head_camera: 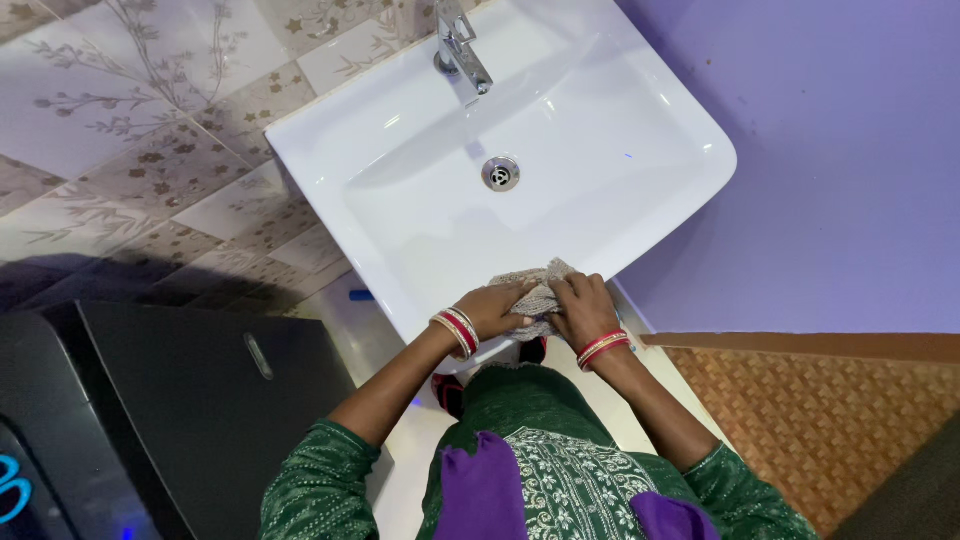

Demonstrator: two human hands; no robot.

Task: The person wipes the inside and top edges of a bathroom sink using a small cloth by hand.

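At a white wash basin against a violet wall, both hands clutch a grey cloth on the front rim, left hand and right hand pressed together around it; loosened, it may drop off the edge.

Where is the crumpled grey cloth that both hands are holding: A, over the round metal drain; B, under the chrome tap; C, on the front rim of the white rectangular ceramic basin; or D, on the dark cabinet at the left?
C: the left hand and right hand press the crumpled grey cloth against the front rim of the white rectangular ceramic basin, well away from the round metal drain and chrome tap.
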